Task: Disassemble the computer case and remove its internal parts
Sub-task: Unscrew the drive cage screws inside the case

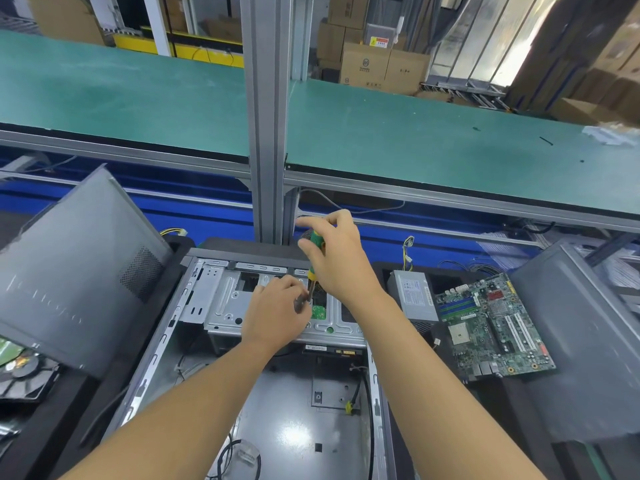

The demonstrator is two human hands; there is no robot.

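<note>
Right hand [341, 261] grips the screwdriver [316, 241] handle, left hand [277, 315] pinches its shaft above the drive cage [225, 303].

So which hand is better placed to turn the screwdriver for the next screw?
Right. The right hand grips the screwdriver handle from above; the left hand only holds its shaft low, over the drive cage.

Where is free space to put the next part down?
The green shelf behind the case is mostly bare left of the grey post. The case floor nearest you is open too. Crowded: power supply and motherboard right of the case, a leaning side panel on its left.
</note>
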